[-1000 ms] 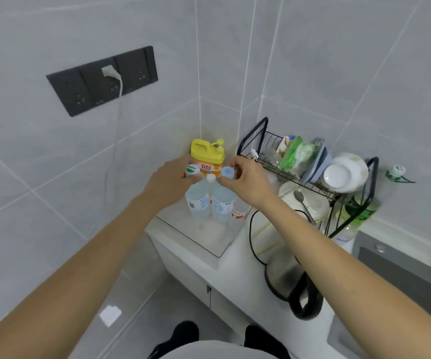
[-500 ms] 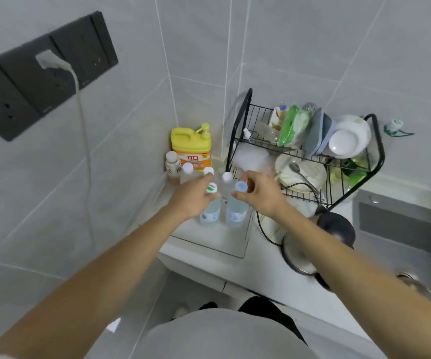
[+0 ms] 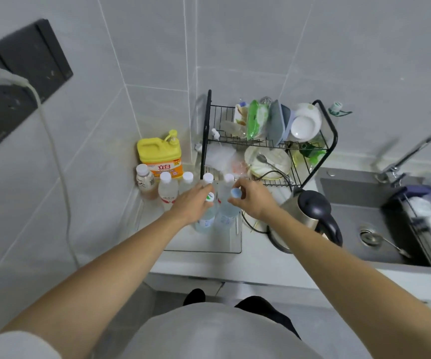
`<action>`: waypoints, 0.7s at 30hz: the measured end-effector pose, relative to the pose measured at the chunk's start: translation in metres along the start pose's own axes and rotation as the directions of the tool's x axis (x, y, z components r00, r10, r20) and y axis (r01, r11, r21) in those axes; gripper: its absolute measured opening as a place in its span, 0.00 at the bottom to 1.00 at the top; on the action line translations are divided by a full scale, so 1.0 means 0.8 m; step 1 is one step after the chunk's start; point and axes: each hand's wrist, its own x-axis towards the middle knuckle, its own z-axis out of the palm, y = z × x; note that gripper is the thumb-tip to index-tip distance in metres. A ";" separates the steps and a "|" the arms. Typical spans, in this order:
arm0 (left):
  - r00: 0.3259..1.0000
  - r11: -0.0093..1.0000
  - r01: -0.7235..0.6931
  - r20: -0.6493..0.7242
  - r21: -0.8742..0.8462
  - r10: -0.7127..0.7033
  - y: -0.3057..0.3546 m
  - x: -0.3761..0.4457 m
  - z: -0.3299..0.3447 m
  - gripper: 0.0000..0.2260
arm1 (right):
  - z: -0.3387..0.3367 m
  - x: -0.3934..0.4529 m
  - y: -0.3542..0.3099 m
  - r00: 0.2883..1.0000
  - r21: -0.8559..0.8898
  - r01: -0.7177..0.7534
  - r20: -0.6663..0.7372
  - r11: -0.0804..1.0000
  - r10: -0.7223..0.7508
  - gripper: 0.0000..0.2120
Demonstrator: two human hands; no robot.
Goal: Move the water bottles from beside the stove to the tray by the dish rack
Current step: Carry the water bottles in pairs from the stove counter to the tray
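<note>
The left hand [image 3: 192, 203] grips the green-capped bottle [image 3: 206, 216] and the right hand [image 3: 252, 200] grips the blue-capped bottle [image 3: 227, 212], both standing on the tray [image 3: 209, 244], left of the dish rack [image 3: 266, 141].

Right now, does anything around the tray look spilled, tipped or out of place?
Nothing stands out. The bottles on the tray stand upright, no spill shows, and each hand, left hand and right hand, holds one by its cap.

Two clear water bottles [image 3: 219, 216], green-capped and blue-capped, upright, side by side in clear tray [image 3: 204, 244] beside dish rack [image 3: 266, 141].
</note>
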 end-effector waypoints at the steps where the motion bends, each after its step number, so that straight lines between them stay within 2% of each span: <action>1: 1.000 1.000 -0.009 -0.002 -0.001 0.009 -0.002 0.002 0.002 0.10 | 0.003 0.000 0.001 1.000 -0.014 0.002 0.004 1.000 -0.002 0.17; 8: 0.999 0.998 -0.050 0.008 -0.036 0.051 -0.011 0.008 0.000 0.08 | 0.027 0.002 -0.002 0.995 -0.026 0.042 0.090 0.999 -0.040 0.15; 12: 0.999 0.999 -0.038 0.027 -0.007 0.038 -0.010 0.013 -0.005 0.07 | 0.030 0.010 -0.005 0.992 -0.116 0.069 0.110 0.991 -0.056 0.16; 16: 0.999 1.000 0.008 0.036 0.014 -0.008 -0.011 0.016 -0.006 0.16 | 0.026 0.020 -0.010 0.986 -0.231 0.051 0.168 0.972 -0.012 0.20; 21: 1.000 0.999 0.007 0.026 0.036 -0.008 -0.008 0.023 -0.002 0.16 | 0.027 0.026 -0.009 0.982 -0.258 0.054 0.191 0.965 -0.003 0.20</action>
